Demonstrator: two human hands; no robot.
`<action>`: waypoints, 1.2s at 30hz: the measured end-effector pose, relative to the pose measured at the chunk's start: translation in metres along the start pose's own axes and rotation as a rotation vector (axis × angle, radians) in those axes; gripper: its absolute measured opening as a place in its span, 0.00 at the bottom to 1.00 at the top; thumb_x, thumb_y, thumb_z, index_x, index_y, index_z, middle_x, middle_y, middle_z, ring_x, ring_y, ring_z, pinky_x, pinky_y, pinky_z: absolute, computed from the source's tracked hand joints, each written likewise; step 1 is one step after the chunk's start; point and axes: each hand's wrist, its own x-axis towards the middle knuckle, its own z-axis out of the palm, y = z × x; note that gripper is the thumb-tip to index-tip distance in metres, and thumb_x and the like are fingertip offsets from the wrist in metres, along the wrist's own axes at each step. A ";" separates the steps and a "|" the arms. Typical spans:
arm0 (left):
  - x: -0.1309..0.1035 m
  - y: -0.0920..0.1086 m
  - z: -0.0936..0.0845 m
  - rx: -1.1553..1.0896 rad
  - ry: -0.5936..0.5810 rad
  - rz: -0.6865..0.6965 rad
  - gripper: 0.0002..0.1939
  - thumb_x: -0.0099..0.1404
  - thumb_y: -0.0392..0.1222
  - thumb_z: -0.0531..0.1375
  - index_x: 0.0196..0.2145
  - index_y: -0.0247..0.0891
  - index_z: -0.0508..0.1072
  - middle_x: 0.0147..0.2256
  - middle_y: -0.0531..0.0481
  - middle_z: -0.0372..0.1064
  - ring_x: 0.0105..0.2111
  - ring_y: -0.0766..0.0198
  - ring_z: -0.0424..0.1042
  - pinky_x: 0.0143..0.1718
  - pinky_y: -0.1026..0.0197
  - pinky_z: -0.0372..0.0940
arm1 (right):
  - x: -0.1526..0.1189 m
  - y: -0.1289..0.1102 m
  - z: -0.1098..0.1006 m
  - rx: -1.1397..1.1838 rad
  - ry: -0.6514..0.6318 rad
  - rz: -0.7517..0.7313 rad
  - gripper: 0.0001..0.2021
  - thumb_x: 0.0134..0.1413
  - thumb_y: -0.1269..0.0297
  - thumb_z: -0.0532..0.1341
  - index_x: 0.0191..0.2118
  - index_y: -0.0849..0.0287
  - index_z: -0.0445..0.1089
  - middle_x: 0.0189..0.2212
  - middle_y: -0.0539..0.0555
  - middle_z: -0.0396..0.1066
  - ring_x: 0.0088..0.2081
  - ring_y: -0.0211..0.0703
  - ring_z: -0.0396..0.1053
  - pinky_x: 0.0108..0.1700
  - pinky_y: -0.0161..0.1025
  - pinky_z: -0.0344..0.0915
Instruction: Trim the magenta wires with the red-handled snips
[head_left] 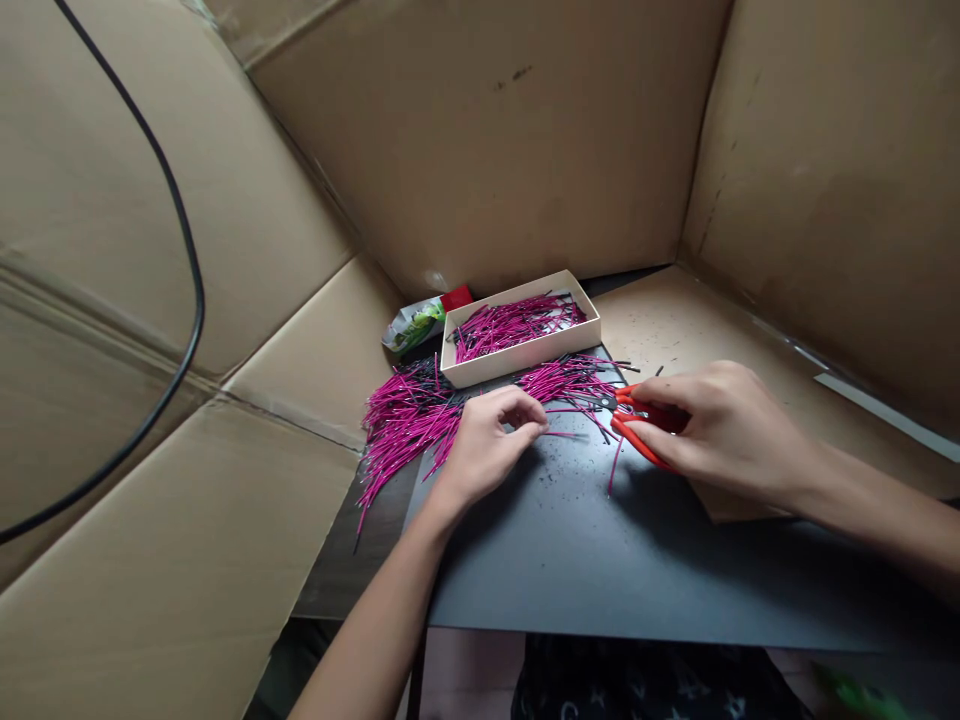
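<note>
My left hand (491,440) is closed in a pinch on a thin magenta wire (564,435), whose end sticks out to the right above the dark grey mat. My right hand (724,430) is wrapped around red-handled wire cutters (641,440), their small dark jaws pointing left toward the pinched wire with a short gap between. Just behind the jaws lies a loose pile of magenta wires (562,380) with dark ends. A larger heap of such wires (409,420) spreads to the left of my left hand. One more wire (615,468) lies below the cutters.
A shallow white box (517,358) filled with magenta wires stands behind the hands. Beside it is a crumpled green and red packet (421,322). Cardboard walls (495,150) surround the table, and a black cable (191,250) hangs at the left. Dark scraps dot the grey mat (555,570).
</note>
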 end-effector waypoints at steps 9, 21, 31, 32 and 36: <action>-0.001 0.005 0.017 0.273 -0.251 0.214 0.08 0.63 0.39 0.60 0.41 0.39 0.73 0.41 0.46 0.68 0.43 0.59 0.67 0.44 0.56 0.64 | 0.000 0.000 0.000 -0.026 0.014 -0.003 0.11 0.54 0.60 0.58 0.36 0.59 0.76 0.21 0.52 0.71 0.23 0.38 0.63 0.27 0.37 0.52; 0.000 0.003 0.017 -0.023 -0.034 0.075 0.05 0.66 0.38 0.57 0.33 0.36 0.71 0.29 0.49 0.72 0.27 0.67 0.69 0.30 0.64 0.64 | 0.000 -0.004 -0.001 0.043 0.049 -0.021 0.10 0.50 0.62 0.60 0.34 0.59 0.77 0.20 0.50 0.71 0.21 0.36 0.63 0.25 0.37 0.52; -0.003 0.015 0.010 -0.403 0.134 -0.102 0.06 0.54 0.36 0.67 0.31 0.34 0.76 0.25 0.51 0.71 0.20 0.70 0.66 0.19 0.68 0.64 | 0.001 -0.005 -0.001 0.047 0.022 -0.047 0.11 0.51 0.62 0.60 0.36 0.61 0.77 0.21 0.51 0.72 0.21 0.36 0.64 0.25 0.37 0.53; -0.003 0.016 0.010 -0.408 0.139 -0.097 0.05 0.54 0.35 0.67 0.29 0.33 0.76 0.25 0.50 0.71 0.20 0.71 0.66 0.19 0.68 0.64 | 0.001 -0.005 -0.001 0.056 0.020 -0.052 0.11 0.51 0.62 0.60 0.36 0.61 0.77 0.22 0.51 0.73 0.21 0.36 0.65 0.25 0.37 0.53; -0.003 0.019 0.009 -0.400 0.134 -0.068 0.03 0.55 0.34 0.67 0.26 0.32 0.76 0.24 0.49 0.71 0.18 0.72 0.64 0.17 0.69 0.61 | -0.001 -0.003 0.000 0.112 0.009 -0.093 0.12 0.53 0.62 0.59 0.37 0.62 0.77 0.22 0.52 0.73 0.21 0.36 0.65 0.25 0.36 0.54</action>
